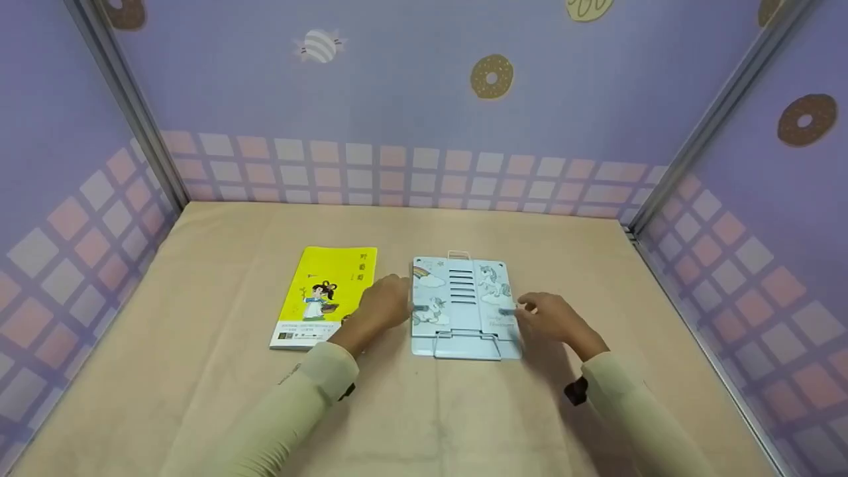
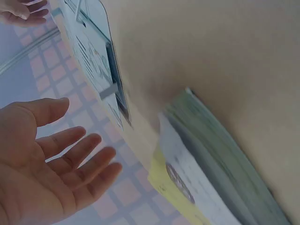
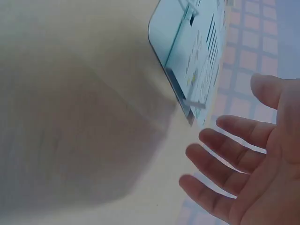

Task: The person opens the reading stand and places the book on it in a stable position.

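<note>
A light blue book stand (image 1: 464, 311) with unicorn pictures, slots and a wire loop at its front lies flat on the table. My left hand (image 1: 387, 301) is at the stand's left edge, over the right side of a yellow book (image 1: 331, 281). In the left wrist view, the fingers of that hand (image 2: 65, 164) are spread, with nothing in them. At the stand's right edge is my right hand (image 1: 550, 315), close to a small grey clip. The right wrist view shows this hand (image 3: 248, 164) loosely extended and holding nothing, apart from the stand (image 3: 192, 61).
A beige cloth (image 1: 424, 417) covers the table. Purple walls with pink and white squares (image 1: 391, 156) stand behind and at both sides, with metal posts (image 1: 715, 106) at the corners. The closed book lies left of the stand, a narrow gap between them.
</note>
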`<state>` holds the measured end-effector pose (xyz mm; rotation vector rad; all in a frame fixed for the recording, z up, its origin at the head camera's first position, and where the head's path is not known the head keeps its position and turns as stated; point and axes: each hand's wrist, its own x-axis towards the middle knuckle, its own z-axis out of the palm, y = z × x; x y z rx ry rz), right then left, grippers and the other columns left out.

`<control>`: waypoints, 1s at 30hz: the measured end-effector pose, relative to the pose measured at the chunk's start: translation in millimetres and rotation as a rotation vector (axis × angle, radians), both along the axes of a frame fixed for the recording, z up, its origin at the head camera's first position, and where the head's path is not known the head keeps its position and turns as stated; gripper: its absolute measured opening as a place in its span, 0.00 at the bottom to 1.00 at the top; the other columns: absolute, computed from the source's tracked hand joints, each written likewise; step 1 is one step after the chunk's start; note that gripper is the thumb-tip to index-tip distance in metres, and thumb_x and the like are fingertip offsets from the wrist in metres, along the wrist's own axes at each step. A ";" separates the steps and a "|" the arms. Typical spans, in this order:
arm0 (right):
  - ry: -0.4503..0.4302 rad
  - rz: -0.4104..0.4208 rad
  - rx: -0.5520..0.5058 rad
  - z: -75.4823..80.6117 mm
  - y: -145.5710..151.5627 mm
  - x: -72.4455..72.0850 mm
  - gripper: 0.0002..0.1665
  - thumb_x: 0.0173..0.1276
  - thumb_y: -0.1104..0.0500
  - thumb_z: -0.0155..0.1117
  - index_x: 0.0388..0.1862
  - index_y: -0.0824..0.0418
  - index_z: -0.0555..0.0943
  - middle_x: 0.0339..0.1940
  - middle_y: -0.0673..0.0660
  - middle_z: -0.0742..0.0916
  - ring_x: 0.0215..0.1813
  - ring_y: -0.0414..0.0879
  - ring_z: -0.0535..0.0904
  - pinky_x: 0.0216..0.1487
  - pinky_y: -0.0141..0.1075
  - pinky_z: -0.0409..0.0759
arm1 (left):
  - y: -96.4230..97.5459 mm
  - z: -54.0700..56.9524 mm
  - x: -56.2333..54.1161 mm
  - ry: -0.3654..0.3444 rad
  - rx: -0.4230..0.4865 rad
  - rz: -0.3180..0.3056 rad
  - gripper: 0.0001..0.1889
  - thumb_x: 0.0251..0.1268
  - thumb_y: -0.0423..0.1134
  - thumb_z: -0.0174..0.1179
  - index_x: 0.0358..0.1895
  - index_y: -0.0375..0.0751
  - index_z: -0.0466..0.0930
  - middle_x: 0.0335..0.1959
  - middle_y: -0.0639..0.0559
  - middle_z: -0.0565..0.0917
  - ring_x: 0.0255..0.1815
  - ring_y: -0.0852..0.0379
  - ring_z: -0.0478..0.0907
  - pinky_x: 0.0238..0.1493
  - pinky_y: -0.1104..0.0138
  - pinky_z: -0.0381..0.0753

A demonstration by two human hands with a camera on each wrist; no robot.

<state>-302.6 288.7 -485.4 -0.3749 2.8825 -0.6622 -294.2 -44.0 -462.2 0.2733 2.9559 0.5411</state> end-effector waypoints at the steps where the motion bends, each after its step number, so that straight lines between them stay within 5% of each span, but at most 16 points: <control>1: -0.012 -0.002 -0.010 -1.0 -2.7 0.9 0.23 0.76 0.52 0.58 0.59 0.67 0.81 0.52 0.65 0.87 0.50 0.57 0.84 0.51 0.49 0.83 | 3.5 -0.9 1.3 -0.023 0.020 0.006 0.23 0.70 0.39 0.62 0.67 0.39 0.77 0.55 0.43 0.83 0.47 0.49 0.78 0.53 0.60 0.80; 8: -0.057 0.032 -0.007 -7.4 -21.4 4.1 0.12 0.72 0.56 0.63 0.43 0.63 0.86 0.39 0.56 0.88 0.37 0.46 0.77 0.39 0.37 0.75 | 30.5 -6.2 8.8 -0.125 0.056 -0.023 0.16 0.70 0.36 0.61 0.57 0.35 0.82 0.48 0.44 0.86 0.39 0.53 0.79 0.45 0.64 0.81; 17: -0.134 -0.013 -0.024 -13.3 -40.4 11.3 0.07 0.71 0.57 0.63 0.39 0.58 0.86 0.32 0.52 0.85 0.35 0.44 0.78 0.36 0.35 0.75 | 49.6 -13.6 10.6 -0.147 0.069 -0.110 0.15 0.67 0.34 0.63 0.54 0.33 0.85 0.52 0.42 0.87 0.41 0.52 0.79 0.49 0.61 0.83; 23: -0.140 -0.017 -0.023 -15.1 -46.6 14.1 0.04 0.69 0.60 0.65 0.38 0.58 0.86 0.34 0.52 0.86 0.36 0.45 0.79 0.39 0.36 0.78 | 51.9 -18.4 14.2 -0.181 0.134 -0.103 0.14 0.64 0.31 0.63 0.52 0.31 0.85 0.52 0.41 0.87 0.44 0.51 0.80 0.52 0.58 0.84; 30: -0.146 -0.010 -0.047 -15.5 -49.8 17.0 0.02 0.66 0.63 0.66 0.37 0.59 0.86 0.33 0.52 0.86 0.35 0.44 0.78 0.36 0.34 0.77 | 56.9 -20.5 18.2 -0.148 0.058 -0.125 0.03 0.61 0.26 0.61 0.34 0.32 0.84 0.31 0.46 0.82 0.31 0.53 0.73 0.36 0.64 0.76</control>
